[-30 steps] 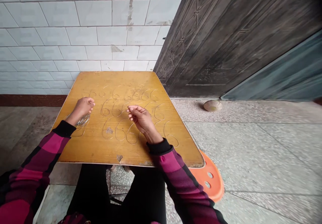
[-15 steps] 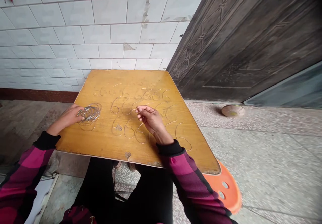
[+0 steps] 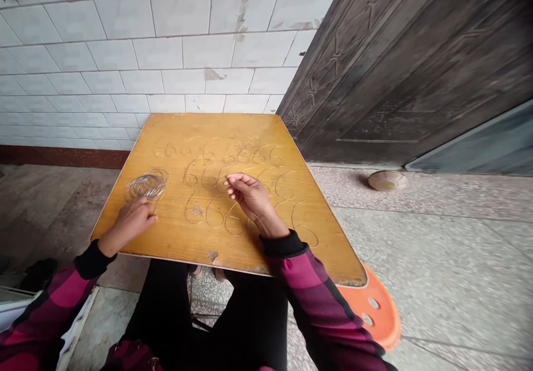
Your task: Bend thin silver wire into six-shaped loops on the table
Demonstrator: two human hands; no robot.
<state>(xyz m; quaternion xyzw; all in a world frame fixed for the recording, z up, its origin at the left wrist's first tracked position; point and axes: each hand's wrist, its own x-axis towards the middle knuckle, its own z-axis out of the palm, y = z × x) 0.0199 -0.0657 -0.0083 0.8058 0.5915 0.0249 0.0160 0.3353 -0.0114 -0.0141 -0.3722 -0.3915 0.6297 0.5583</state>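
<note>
My left hand [image 3: 132, 219] lies on the near left part of the wooden board [image 3: 175, 126], fingers bunched together just below a coil of thin silver wire [image 3: 147, 184]. The hand is off the coil, and I cannot make out what its fingertips press on. My right hand [image 3: 250, 196] hovers over the board's middle, palm up, fingers curled into a pinch; whatever it holds is too thin to see. Several bent wire loops [image 3: 216, 215] shaped like the figure 6 lie in rows around and beyond it.
The board rests over my lap. An orange plastic stool [image 3: 375, 310] stands under its right corner. A white tiled wall [image 3: 125, 54] is straight ahead, a dark carved door [image 3: 395, 65] at the right, and a small bowl [image 3: 385, 180] on the stone floor.
My left hand let go of the wire coil, left it on the board and drew back toward me. The right hand has hardly moved.
</note>
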